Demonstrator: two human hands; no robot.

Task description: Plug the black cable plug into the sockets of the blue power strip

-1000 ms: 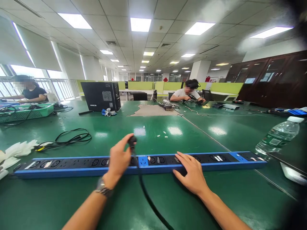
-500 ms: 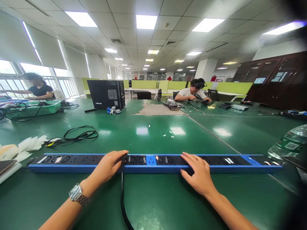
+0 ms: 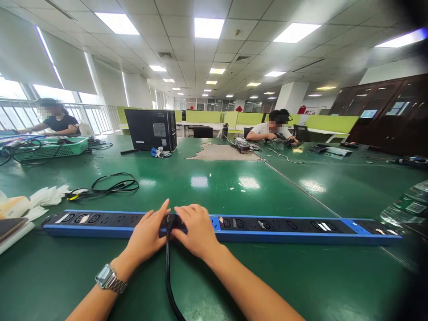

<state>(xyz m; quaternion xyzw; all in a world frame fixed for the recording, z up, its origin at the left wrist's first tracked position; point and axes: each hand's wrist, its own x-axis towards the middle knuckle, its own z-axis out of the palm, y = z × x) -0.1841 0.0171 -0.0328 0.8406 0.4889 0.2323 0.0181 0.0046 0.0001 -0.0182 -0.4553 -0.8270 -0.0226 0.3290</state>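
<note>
A long blue-and-black power strip (image 3: 287, 225) lies across the table in front of me, with rows of sockets on top. In its left half stands a black power plug (image 3: 172, 220), whose thick black cord (image 3: 169, 281) runs down towards me. My left hand (image 3: 149, 234), below a wrist with a metal-banded watch (image 3: 106, 276), holds the plug from the left. From the right, my right hand (image 3: 198, 231) closes on the same plug with thumb and fingers. Between them the hands partly hide the plug and the sockets around it.
Farther left lie a coiled black cable (image 3: 113, 185) and crumpled white tissues (image 3: 50, 196). A plastic bottle (image 3: 409, 205) lies at the right edge. At the back are a black computer case (image 3: 150, 129), gloves (image 3: 161, 152) and a green basket (image 3: 53, 149). Two people sit across the room.
My right hand has left the strip's middle and moved left to the plug. My left hand stays at the plug, its fingers raised slightly. The view has shifted a little.
</note>
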